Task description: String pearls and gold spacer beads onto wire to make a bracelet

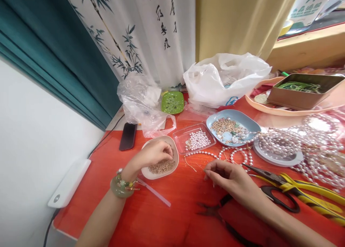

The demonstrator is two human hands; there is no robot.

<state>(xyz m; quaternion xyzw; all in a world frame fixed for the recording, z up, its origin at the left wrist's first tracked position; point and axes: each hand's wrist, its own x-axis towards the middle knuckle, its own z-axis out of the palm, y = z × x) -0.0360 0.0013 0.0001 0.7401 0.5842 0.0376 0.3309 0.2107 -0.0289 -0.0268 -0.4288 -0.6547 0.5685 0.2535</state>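
My left hand (155,153) reaches over a small white bowl (175,164), its thumb and fingertips pinched together above small gold beads (163,167). Whether a bead is between those fingertips is too small to tell. To the right, my right hand (229,175) is closed in a pinch on a thin thread (199,166) just above the red table. Behind that hand lies a strand of pearl beads (202,153), looping to the right. Loose white pearls (199,139) fill part of a clear pink tray (178,135) beyond the bowl.
Yellow-handled pliers (287,185), black-handled scissors (293,205) and dark cutters (212,211) lie around my right forearm. A blue plate (246,122) holds mixed beads. Piled pearl strands (318,143) cover the right side. A phone (128,136) and plastic bags (226,78) sit farther back.
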